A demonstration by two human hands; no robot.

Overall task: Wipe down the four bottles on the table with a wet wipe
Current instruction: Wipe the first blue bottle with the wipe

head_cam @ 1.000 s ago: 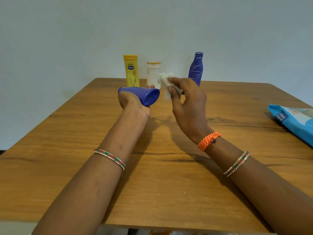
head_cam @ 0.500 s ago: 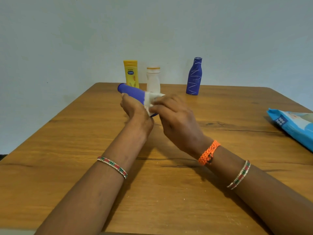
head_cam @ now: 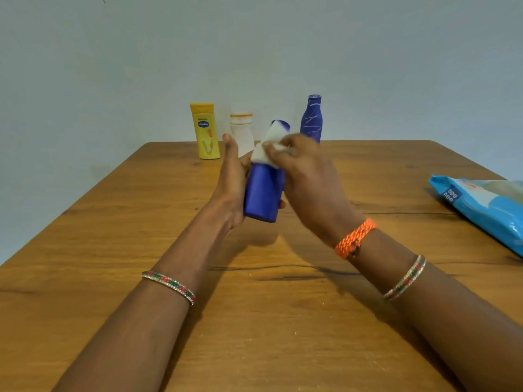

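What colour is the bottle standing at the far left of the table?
Yellow bottle, with a small blue label; the head view shows it clearly.

The yellow bottle (head_cam: pixel 205 131) reads "Vaseline"; the blue wipes pack (head_cam: pixel 486 210) reads "mee mee".

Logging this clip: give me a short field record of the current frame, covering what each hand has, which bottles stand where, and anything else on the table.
left hand: left hand holds the plain blue bottle off the table
right hand: right hand presses the wet wipe against that bottle's upper part
standing bottles: yellow bottle, white bottle and blue patterned bottle, upright in a row at the far edge
other: blue wipes pack lying at the right edge of the wooden table
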